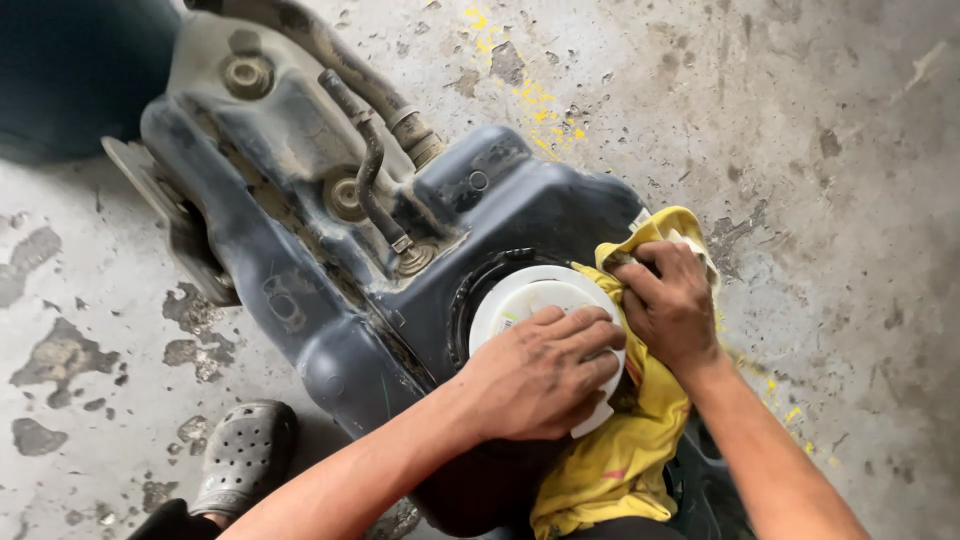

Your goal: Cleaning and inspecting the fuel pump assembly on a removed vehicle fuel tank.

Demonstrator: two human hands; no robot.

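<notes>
Yellow cloth, crumpled and grubby (620, 450), drapes down the near right flank of the dark blue-black plastic fuel tank (530, 205) that lies on the stained grey concrete floor (830, 200). We see our right hand (672, 305) bunching the upper end of that cloth, fingers curled shut on a fold of it, right at the edge of the round white plastic cap (525, 300). That cap sits in the tank's circular opening, on the upper face of the tank and towards its right end, directly below us.

Our left hand (540, 375) lies flat over the near half of the white cap, fingers spread and pressing down on its top rather than wrapped around it; the palm hides the near rim, so we cannot tell how the cap is seated there. The two hands are touching or all but touching at the cap's right edge, the left on the cap itself, the right just beside it with the cloth between. The left is plainly the nearer hand to the cap.

The tank's long axis runs from upper left to lower right, with a dusty ribbed hose and metal fittings (375, 160) along its far part, well apart from both hands. A grey perforated clog (245, 455) stands on the floor at lower left.
</notes>
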